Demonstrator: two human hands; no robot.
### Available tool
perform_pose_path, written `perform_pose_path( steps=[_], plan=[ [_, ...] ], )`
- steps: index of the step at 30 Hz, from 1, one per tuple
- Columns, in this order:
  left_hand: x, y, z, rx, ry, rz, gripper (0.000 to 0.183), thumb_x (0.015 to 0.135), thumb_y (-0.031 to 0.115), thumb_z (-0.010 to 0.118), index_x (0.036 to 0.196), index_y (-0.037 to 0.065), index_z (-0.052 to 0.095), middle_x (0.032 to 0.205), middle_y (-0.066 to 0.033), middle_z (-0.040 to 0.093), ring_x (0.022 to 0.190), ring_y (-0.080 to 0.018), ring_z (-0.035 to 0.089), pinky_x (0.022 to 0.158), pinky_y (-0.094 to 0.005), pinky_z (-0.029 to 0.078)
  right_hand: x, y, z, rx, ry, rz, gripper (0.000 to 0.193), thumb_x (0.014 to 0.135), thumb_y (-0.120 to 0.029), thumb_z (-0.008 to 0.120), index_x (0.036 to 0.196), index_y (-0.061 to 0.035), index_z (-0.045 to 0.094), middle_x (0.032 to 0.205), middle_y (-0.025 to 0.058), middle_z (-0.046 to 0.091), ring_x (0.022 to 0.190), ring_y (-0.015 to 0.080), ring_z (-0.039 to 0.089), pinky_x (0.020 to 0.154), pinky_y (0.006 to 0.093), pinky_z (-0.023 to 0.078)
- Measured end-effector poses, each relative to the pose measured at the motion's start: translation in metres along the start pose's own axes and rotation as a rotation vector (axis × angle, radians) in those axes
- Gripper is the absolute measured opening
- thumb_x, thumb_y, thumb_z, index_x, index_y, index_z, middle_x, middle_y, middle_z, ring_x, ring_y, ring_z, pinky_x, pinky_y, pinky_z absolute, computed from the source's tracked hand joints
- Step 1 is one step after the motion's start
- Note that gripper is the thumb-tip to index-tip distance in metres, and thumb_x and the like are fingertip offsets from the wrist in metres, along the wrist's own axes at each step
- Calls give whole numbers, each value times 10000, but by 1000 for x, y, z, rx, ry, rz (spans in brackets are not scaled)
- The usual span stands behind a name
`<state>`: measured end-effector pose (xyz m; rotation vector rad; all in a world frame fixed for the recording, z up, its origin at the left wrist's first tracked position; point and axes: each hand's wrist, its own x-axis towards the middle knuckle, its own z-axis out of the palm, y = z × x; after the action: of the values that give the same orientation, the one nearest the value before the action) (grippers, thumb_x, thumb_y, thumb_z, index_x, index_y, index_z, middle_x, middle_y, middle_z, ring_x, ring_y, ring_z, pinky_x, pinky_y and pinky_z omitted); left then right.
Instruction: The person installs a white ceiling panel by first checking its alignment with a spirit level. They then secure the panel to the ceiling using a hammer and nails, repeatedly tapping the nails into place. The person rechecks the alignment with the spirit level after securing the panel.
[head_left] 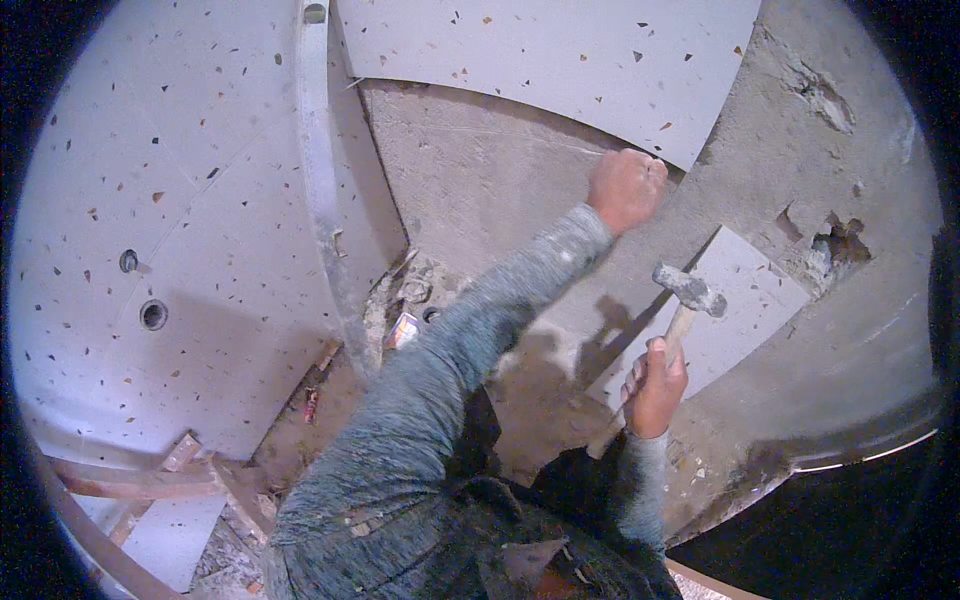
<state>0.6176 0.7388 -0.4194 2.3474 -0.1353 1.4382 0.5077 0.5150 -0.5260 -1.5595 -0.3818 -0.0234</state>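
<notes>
My left hand (628, 188) is raised to the bare wall, its fingers curled at the lower edge of a white speckled tile (540, 45). Whether anything small sits inside those fingers is hidden. Lower and to the right, my right hand (655, 390) grips a hammer (690, 290) by its pale wooden handle. The hammer's worn grey head points up, apart from the tile above. Behind the hammer a plain white tile piece (745, 300) stands tilted against the wall.
A long metal level (318, 150) leans upright along the tiled left wall (200, 230), which has two round pipe openings. Rubble (415, 285) lies in the corner. A curved wooden piece (140, 480) is at lower left. The right wall has a broken hole (840, 245).
</notes>
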Motion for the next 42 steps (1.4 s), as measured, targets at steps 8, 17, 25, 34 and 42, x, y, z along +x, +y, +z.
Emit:
perform_pose_path(
  steps=[8,17,25,34,42],
  plan=[
    [-1,19,-9,-118,23,-223,383,923,262,503,671,-5,612,704,-239,609,670,-437,591,657,-530,452,-9,-14,8,155,9,158,242,970,-337,562,938,-107,493,590,-31,397,409,59,362,345,239,305],
    [-5,14,-6,-119,5,-161,334,946,264,508,756,10,612,735,-216,597,729,-413,584,664,-513,440,-10,-27,7,282,18,122,234,972,-313,557,964,-90,487,603,-22,409,424,71,370,365,242,330],
    [-11,1,8,16,124,33,351,939,227,475,710,18,640,723,-201,634,663,-412,617,638,-512,479,-12,-34,11,425,102,75,187,984,-257,533,1011,-79,482,637,-3,425,461,87,387,387,256,355],
    [-1,14,-15,-118,-41,-183,393,940,265,489,681,0,620,690,-230,612,637,-418,601,624,-515,460,-9,-39,3,509,106,10,199,974,-259,551,1012,-80,474,632,-1,425,468,92,404,398,257,358],
    [3,6,-11,-81,-77,-130,406,938,245,489,645,-13,596,653,-235,587,620,-426,591,598,-522,443,7,-42,-9,508,226,-78,212,959,-233,578,1057,-77,475,651,-1,461,491,96,449,412,256,388]
  ],
)
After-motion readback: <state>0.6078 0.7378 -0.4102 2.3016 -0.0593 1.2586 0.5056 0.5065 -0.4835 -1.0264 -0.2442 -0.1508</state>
